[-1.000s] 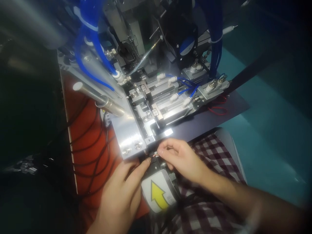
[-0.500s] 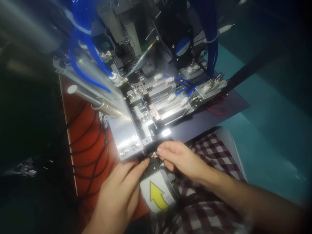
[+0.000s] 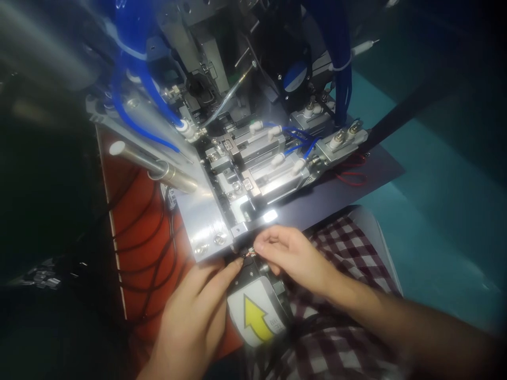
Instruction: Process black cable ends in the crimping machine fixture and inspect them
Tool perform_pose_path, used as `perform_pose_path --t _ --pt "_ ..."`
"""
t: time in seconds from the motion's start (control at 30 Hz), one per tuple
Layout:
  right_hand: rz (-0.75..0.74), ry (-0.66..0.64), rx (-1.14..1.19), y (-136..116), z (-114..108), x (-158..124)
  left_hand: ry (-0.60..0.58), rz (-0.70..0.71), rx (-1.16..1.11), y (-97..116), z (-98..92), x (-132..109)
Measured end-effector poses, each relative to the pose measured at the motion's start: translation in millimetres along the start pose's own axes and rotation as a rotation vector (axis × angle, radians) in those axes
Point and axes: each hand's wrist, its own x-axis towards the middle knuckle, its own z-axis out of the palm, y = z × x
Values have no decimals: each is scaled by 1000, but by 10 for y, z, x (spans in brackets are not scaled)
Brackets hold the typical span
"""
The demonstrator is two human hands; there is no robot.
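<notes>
A small bunch of thin coloured wires [image 3: 250,253] lies between my hands, just below the front edge of the metal machine [image 3: 245,158]. My right hand [image 3: 287,253] pinches the wires' right end with thumb and forefinger, the other fingers curled in. My left hand [image 3: 202,301] is closed at their left, darker end, thumb tip against it. Its fingertips are hidden under the corner of the aluminium plate [image 3: 204,227]. Right below the hands is a black block with a white label [image 3: 253,311] bearing a yellow arrow.
Blue air hoses [image 3: 146,105] hang over the machine. A metal post [image 3: 158,169] sticks up at the left. Black cables [image 3: 146,264] loop across the red-orange surface [image 3: 137,221]. My checked clothing [image 3: 340,253] is close to the machine's front, with greenish floor [image 3: 435,211] at the right.
My right hand has shifted very slightly left and up, its fingers curled a little differently around the wires. The left hand stays in nearly the same place.
</notes>
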Motion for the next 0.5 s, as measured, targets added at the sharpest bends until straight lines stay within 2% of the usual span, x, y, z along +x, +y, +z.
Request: perform_pose_path --t 0.1,0.23,0.33,0.4,0.5 --pt "-154 76 -115 61 35 -7 15 -6 -7 4 4 -6" --pt "-594 193 -585 135 32 -40 20 -10 -24 4 5 -9" --pt "-873 213 -879 101 7 -59 32 -5 -13 1 8 -11" --pt "-953 198 -991 52 4 -66 51 -2 -3 -4 13 -14" --pt "-949 186 -1019 0 30 -79 47 -5 -4 -8 22 -16"
